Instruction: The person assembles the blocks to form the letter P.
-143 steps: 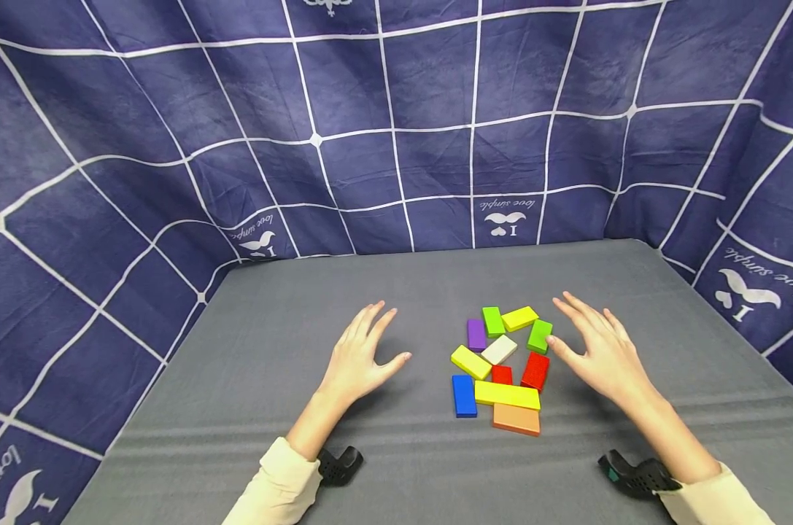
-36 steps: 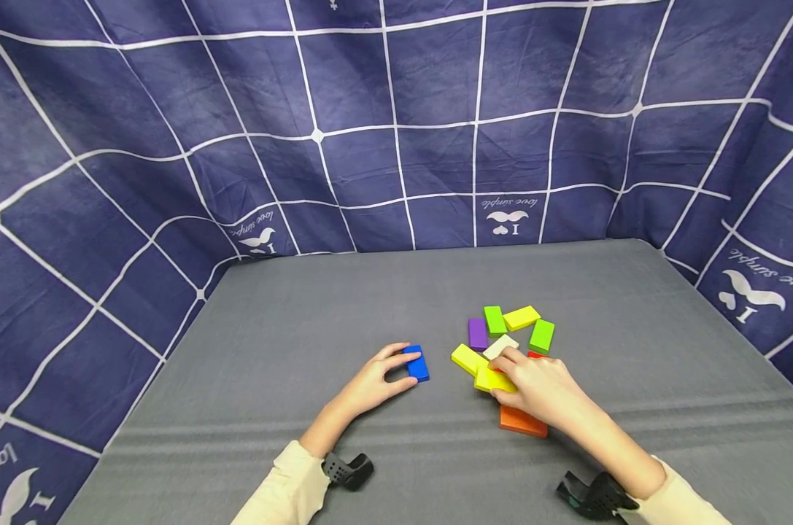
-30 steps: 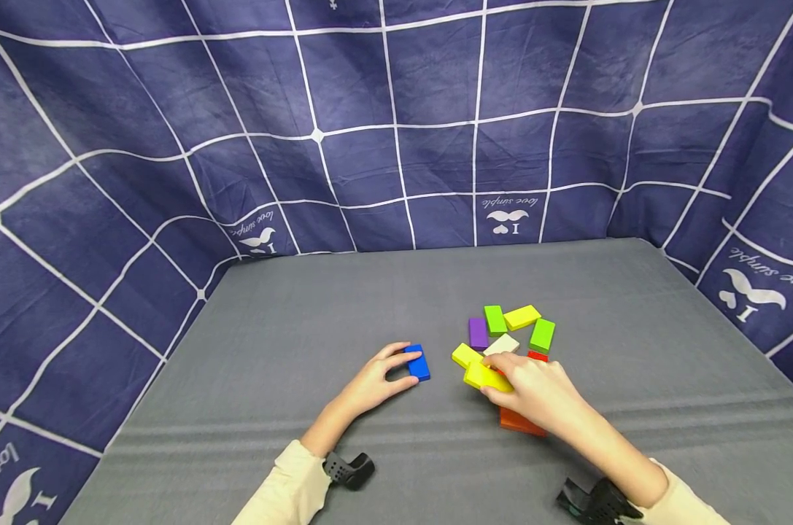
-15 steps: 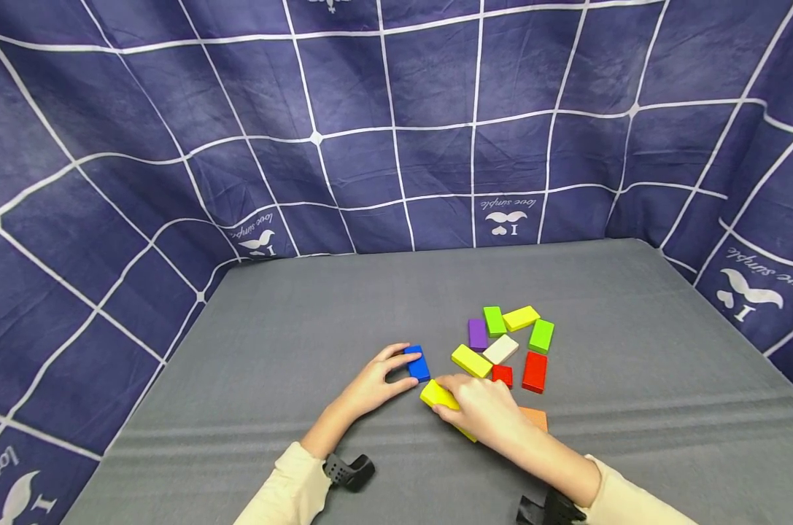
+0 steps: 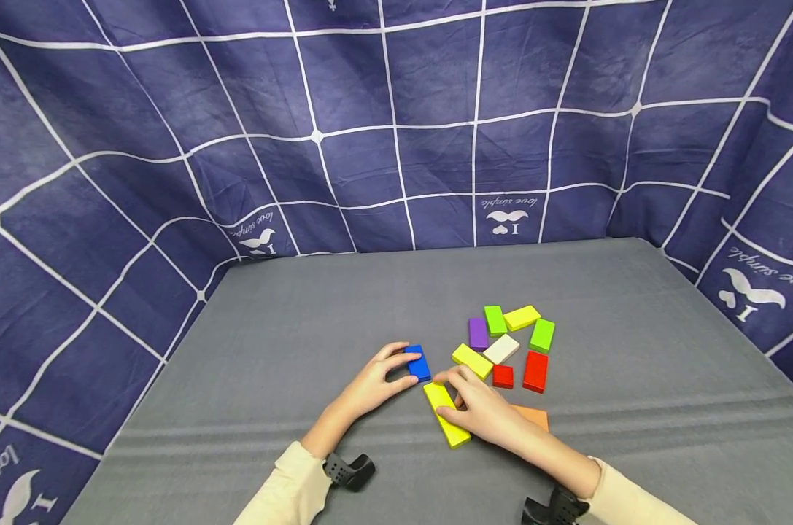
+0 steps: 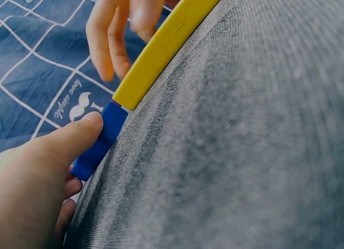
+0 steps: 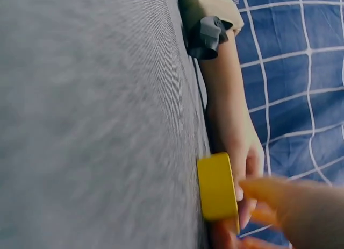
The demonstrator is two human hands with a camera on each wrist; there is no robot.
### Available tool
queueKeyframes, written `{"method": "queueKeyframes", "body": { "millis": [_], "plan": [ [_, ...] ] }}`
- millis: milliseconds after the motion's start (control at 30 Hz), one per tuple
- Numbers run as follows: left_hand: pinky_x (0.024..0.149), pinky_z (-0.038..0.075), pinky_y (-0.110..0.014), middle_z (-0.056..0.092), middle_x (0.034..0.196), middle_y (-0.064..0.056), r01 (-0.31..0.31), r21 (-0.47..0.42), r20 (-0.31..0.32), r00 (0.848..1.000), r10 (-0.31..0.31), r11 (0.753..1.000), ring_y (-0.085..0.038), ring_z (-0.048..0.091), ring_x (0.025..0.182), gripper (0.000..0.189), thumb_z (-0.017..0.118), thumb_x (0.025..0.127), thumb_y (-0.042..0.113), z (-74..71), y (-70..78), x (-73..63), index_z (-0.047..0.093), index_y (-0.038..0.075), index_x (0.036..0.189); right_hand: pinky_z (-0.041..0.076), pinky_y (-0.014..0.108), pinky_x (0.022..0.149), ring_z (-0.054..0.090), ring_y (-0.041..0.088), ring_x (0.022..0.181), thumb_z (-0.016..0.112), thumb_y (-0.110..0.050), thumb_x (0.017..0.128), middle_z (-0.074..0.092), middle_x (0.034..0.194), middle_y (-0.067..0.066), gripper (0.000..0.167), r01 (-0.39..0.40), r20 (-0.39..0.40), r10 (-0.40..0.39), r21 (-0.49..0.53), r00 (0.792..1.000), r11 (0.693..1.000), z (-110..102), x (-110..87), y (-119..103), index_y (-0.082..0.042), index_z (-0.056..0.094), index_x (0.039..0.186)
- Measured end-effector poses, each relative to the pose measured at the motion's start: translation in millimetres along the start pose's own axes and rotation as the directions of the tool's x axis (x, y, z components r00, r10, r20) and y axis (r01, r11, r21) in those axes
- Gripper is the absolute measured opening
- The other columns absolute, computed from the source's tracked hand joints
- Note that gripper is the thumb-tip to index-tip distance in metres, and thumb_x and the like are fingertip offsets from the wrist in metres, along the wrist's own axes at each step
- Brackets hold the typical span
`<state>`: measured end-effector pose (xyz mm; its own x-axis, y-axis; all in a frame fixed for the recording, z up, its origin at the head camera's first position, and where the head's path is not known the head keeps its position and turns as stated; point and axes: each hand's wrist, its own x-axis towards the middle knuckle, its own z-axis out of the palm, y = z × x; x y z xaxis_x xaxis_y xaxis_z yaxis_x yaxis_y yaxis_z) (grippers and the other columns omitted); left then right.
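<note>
In the head view my left hand (image 5: 368,386) pinches a blue block (image 5: 417,363), thumb at its near end and fingers over its far end. A long yellow block (image 5: 446,415) lies flat on the grey cloth, and in the left wrist view its end meets the end of the blue block (image 6: 102,144). My right hand (image 5: 484,412) hovers around the yellow block with fingers spread loosely. Its thumb overlaps the block's side in the head view; in the left wrist view its fingers (image 6: 102,44) hang apart from the block. Motion blurs that hand in the right wrist view.
Right of the hands lie several loose blocks, among them a short yellow block (image 5: 472,361), a white block (image 5: 501,349), a small red block (image 5: 503,376) and a longer red block (image 5: 535,372). An orange block (image 5: 531,417) is partly behind the right forearm. A blue checked curtain (image 5: 396,131) surrounds the table.
My right hand has carried the long yellow block leftward from the pile, set it against the blue block, and loosened its fingers. The left hand earlier brought the blue block over; it now stays still.
</note>
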<state>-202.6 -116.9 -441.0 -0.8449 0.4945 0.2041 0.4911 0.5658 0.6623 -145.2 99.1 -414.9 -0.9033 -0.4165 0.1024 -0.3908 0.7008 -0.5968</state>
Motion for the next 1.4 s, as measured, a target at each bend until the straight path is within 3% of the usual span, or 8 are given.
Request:
{"method": "queueKeyframes", "body": {
  "millis": [100, 200, 333, 433, 600, 767, 1067, 1400],
  "plan": [
    [0.101, 0.037, -0.048, 0.043, 0.136, -0.007, -0.001, -0.002, -0.008, 1.000, 0.001, 1.000, -0.026, 0.042, 0.126, 0.038, 0.063, 0.084, 0.029, 0.0, 0.7, -0.1, 0.058, 0.021, 0.121, 0.044, 0.017, 0.065, 0.051, 0.003, 0.078, 0.064, -0.023, 0.084, 0.045, 0.126, 0.005, 0.033, 0.083, 0.119, -0.098, 0.127, 0.988, 0.988, -4, -7.4, 7, -0.017, 0.057, 0.115],
    [0.100, 0.038, -0.047, 0.044, 0.135, -0.008, -0.004, 0.002, -0.021, 1.000, 0.004, 1.000, -0.026, 0.043, 0.125, 0.036, 0.064, 0.084, 0.028, 0.3, 1.6, -0.4, 0.060, 0.021, 0.118, 0.047, 0.017, 0.068, 0.053, -0.001, 0.078, 0.063, -0.025, 0.085, 0.036, 0.137, 0.008, 0.037, 0.100, 0.230, -0.150, 0.216, 0.962, 0.971, -7, -12.6, 12, -0.016, 0.057, 0.121],
    [0.100, 0.038, -0.046, 0.043, 0.136, -0.009, -0.011, 0.007, -0.010, 1.000, 0.011, 1.000, -0.027, 0.043, 0.126, 0.037, 0.062, 0.085, 0.030, 0.5, 3.6, -0.7, 0.060, 0.018, 0.120, 0.046, 0.016, 0.077, 0.052, -0.003, 0.086, 0.062, -0.028, 0.085, 0.024, 0.146, 0.008, 0.050, 0.117, 0.315, -0.195, 0.250, 0.929, 0.961, -7, -16.6, 12, -0.014, 0.049, 0.131],
    [0.103, 0.035, -0.047, 0.039, 0.141, -0.009, 0.007, 0.010, 0.037, 0.999, -0.007, 1.000, -0.027, 0.037, 0.131, 0.041, 0.059, 0.087, 0.034, 0.1, 5.6, -0.6, 0.057, 0.018, 0.125, 0.044, 0.016, 0.079, 0.049, -0.002, 0.089, 0.061, -0.033, 0.085, 0.022, 0.147, 0.007, 0.056, 0.136, 0.302, -0.199, 0.218, 0.933, 0.967, -3, -17.3, 10, -0.013, 0.045, 0.135],
    [0.106, 0.031, -0.048, 0.030, 0.148, -0.001, 0.031, 0.053, 0.117, 0.992, -0.037, 0.998, -0.024, 0.028, 0.137, 0.048, 0.053, 0.089, 0.043, -1.0, 7.8, -1.5, 0.049, 0.023, 0.131, 0.046, 0.029, 0.087, 0.049, 0.010, 0.104, 0.060, -0.044, 0.084, 0.029, 0.144, 0.006, 0.060, 0.166, 0.169, -0.175, 0.070, 0.970, 0.984, 10, -16.2, 6, -0.013, 0.046, 0.134],
    [0.105, 0.032, -0.048, 0.027, 0.150, 0.005, 0.014, 0.132, 0.159, 0.987, -0.035, 0.991, -0.020, 0.027, 0.137, 0.048, 0.049, 0.090, 0.046, -1.1, 10.7, -3.5, 0.045, 0.028, 0.134, 0.045, 0.038, 0.090, 0.048, 0.013, 0.111, 0.059, -0.046, 0.084, 0.031, 0.143, 0.006, 0.061, 0.179, 0.102, -0.180, 0.016, 0.978, 0.984, 16, -15.9, 6, -0.012, 0.047, 0.133],
    [0.103, 0.034, -0.049, 0.028, 0.148, 0.006, 0.029, 0.094, 0.161, 0.986, -0.044, 0.995, -0.016, 0.034, 0.134, 0.048, 0.050, 0.089, 0.046, -0.7, 12.5, -2.9, 0.046, 0.028, 0.134, 0.046, 0.038, 0.089, 0.048, 0.014, 0.113, 0.059, -0.043, 0.085, 0.032, 0.142, 0.005, 0.058, 0.208, 0.069, -0.208, 0.009, 0.976, 0.978, 17, -16.1, 8, -0.015, 0.046, 0.133],
    [0.104, 0.034, -0.046, 0.032, 0.146, 0.000, 0.013, 0.012, 0.134, 0.991, -0.014, 1.000, -0.018, 0.037, 0.131, 0.045, 0.057, 0.088, 0.038, 0.7, 9.0, -1.5, 0.052, 0.022, 0.129, 0.039, 0.046, 0.094, 0.045, 0.014, 0.120, 0.052, -0.048, 0.088, 0.032, 0.143, -0.003, 0.053, 0.180, 0.091, -0.176, -0.042, 0.980, 0.983, 17, -16.7, 9, -0.023, 0.045, 0.134]
  ]
}}
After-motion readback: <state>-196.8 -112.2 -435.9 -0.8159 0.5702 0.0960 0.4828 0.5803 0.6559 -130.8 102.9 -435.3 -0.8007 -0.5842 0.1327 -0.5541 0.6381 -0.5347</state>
